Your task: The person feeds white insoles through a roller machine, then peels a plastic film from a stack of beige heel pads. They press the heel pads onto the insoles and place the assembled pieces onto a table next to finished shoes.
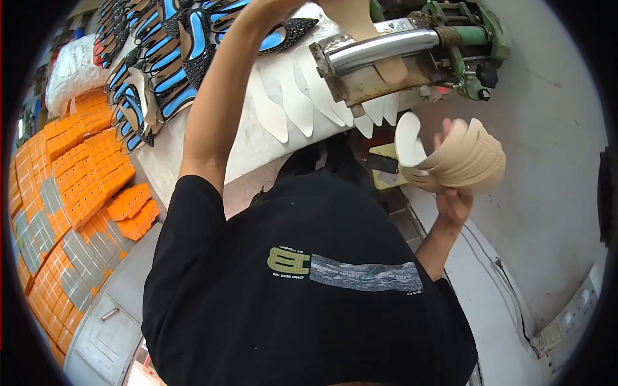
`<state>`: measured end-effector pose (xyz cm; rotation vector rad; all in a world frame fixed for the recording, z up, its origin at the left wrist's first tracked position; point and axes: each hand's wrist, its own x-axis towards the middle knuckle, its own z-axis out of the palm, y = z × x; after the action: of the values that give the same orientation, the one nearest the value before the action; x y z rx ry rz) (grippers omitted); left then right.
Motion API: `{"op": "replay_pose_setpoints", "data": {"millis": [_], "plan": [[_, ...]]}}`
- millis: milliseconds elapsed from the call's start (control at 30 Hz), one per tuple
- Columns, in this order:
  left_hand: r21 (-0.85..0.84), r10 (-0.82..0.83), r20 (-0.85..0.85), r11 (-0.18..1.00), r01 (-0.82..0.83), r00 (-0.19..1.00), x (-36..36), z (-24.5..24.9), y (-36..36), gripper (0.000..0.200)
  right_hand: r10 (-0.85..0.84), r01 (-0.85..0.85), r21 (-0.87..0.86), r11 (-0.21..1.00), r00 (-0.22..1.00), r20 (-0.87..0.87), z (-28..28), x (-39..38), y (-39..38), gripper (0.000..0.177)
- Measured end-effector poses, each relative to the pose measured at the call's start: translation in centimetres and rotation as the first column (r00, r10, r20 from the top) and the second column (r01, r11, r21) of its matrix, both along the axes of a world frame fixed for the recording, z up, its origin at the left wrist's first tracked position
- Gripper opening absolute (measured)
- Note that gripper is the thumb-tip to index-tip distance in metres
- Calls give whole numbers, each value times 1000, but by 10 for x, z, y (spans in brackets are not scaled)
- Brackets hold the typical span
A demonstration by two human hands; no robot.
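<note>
A curved stack of beige shoe insoles point(473, 157) is gripped in my right hand point(454, 204), its thumb below and fingertips showing above. At the near end of the stack, one insole point(407, 136) shows its white face. My left hand point(283, 5) reaches to the top edge, where its fingers are cut off. Close to it, a beige insole point(351, 18) enters a green roller machine point(473, 35). Under the shiny metal roller point(386, 50), a beige rounded end point(391, 69) sticks out. Several white insoles point(267, 106) lie in a row on the table.
Black shoes with blue insoles point(168, 61) crowd the table's left side. Orange boxes point(80, 180) are stacked at the left, below a clear plastic bag point(77, 71). A cable point(515, 302) runs to a power strip point(566, 318) on the right. The white table point(187, 145) ends before my body.
</note>
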<state>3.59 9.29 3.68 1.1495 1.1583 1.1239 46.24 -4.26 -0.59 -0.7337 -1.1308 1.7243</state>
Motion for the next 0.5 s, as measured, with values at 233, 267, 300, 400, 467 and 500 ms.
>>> {"op": "replay_pose_setpoints", "data": {"millis": [233, 267, 300, 400, 467, 500], "plan": [[645, 588, -485, 740, -189, 647, -16, 62, -94, 24, -135, 135, 8, 991, 990, 36, -5, 19, -18, 71], [633, 641, -702, 761, -142, 309, -18, 53, -112, 25, -165, 165, 11, 986, 985, 55, -6, 18, -20, 69], [759, 570, -606, 623, 188, 555, -31, 20, -109, 32, -161, 161, 7, 987, 985, 57, -6, 17, -21, 69], [618, 560, -761, 779, 105, 327, 12, -101, -153, 14, -156, 156, 6, 988, 985, 68, -7, 8, -25, 60], [477, 408, -825, 873, 97, 390, 42, -170, -185, 10, -161, 162, 2, 987, 984, 80, -10, 5, -27, 57], [433, 341, -833, 892, 129, 436, 51, -196, -196, 15, -167, 168, -8, 986, 982, 90, -12, 4, -29, 58]]}}
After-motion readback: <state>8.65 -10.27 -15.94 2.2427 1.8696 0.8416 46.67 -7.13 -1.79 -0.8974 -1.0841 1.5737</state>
